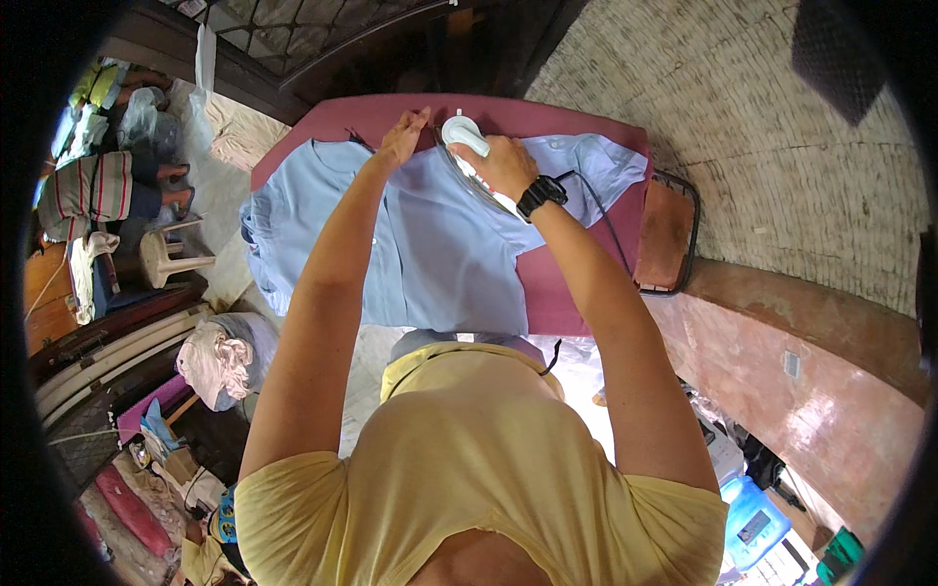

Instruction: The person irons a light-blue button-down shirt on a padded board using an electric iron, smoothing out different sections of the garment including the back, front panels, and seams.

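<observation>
Light-blue shirt (430,244) on maroon board (586,215), right hand (503,166) gripping iron (461,132), left hand (403,140) pinning cloth

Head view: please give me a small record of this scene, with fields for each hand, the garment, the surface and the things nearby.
left hand: presses the far edge of the shirt flat
right hand: grips the iron, a black watch on the wrist
shirt: light blue, spread open on the board
board: maroon cover, shirt over most of it
cord: black, runs from the iron across the shirt
nearby: white stool at left, blue box at lower right
</observation>
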A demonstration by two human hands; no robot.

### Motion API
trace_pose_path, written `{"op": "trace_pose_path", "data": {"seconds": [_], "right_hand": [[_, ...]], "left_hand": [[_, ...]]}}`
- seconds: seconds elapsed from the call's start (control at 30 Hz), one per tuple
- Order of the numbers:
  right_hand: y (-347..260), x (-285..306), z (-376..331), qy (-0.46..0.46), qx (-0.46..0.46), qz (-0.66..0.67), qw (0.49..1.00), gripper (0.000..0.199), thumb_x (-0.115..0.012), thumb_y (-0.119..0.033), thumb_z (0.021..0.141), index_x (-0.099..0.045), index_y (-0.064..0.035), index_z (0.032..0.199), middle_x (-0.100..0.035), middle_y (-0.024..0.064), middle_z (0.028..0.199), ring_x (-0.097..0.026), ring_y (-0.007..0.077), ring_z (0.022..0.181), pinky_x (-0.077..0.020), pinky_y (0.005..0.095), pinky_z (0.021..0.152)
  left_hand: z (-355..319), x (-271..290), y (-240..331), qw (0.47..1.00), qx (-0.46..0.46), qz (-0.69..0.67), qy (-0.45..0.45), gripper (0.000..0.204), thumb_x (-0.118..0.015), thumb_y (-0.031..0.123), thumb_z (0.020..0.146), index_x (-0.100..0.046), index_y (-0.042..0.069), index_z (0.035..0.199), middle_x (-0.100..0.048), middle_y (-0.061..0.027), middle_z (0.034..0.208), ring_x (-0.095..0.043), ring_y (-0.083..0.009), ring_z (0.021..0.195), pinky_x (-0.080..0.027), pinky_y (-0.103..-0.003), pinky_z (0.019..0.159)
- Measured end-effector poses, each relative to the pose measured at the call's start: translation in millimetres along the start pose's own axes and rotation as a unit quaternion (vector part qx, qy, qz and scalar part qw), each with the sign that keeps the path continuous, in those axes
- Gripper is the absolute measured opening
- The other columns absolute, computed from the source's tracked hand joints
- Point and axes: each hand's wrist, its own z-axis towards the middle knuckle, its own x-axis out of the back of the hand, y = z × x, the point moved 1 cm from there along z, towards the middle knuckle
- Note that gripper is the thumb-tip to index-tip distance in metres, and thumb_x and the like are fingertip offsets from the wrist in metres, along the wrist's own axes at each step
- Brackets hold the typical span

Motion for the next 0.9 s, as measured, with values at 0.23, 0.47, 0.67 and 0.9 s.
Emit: {"op": "trace_pose_path", "data": {"seconds": [0.23,0.47,0.67,0.9], "right_hand": [[7.4,8.4,-27.0,0.043,-0.004,0.027,0.999,0.067,-0.060,-0.069,0.080,-0.073,-0.0051,0.093,-0.071,0.0205,0.084,-0.069,0.0384,0.083,-0.0528,0.0463,0.074],[37.5,20.2,-67.3,0.038,0.033,0.026,0.998,0.063,-0.062,-0.062,0.083,-0.071,-0.0028,0.101,-0.070,0.0215,0.082,-0.069,0.0386,0.082,-0.0529,0.0452,0.073],[92.1,38.4,-126.9,0.091,-0.125,0.060,0.986,0.061,-0.060,-0.061,0.086,-0.069,-0.0061,0.110,-0.070,0.0230,0.095,-0.066,0.0430,0.093,-0.0525,0.0494,0.080],[66.8,36.9,-45.7,0.169,-0.121,0.024,0.978,0.067,-0.057,-0.064,0.086,-0.072,0.0008,0.093,-0.068,0.0259,0.085,-0.067,0.0426,0.088,-0.0524,0.0494,0.076]], "left_hand": [[-26.8,-2.2,46.2,0.997,0.060,0.032,0.040,0.080,-0.031,0.077,0.088,-0.051,0.010,0.129,-0.059,-0.0159,0.131,-0.050,-0.0364,0.128,-0.034,-0.042,0.108],[-24.8,3.3,36.5,0.995,0.067,0.062,0.047,0.080,-0.030,0.077,0.088,-0.051,0.011,0.128,-0.059,-0.0182,0.130,-0.050,-0.0385,0.127,-0.034,-0.046,0.107],[-23.1,1.1,32.2,0.994,0.043,0.078,0.060,0.082,-0.030,0.078,0.087,-0.051,0.010,0.128,-0.060,-0.0168,0.129,-0.050,-0.0380,0.126,-0.034,-0.046,0.107],[-22.9,2.3,36.1,0.995,0.048,0.072,0.052,0.081,-0.033,0.078,0.087,-0.052,0.010,0.126,-0.060,-0.0171,0.127,-0.052,-0.0369,0.125,-0.035,-0.045,0.106]]}}
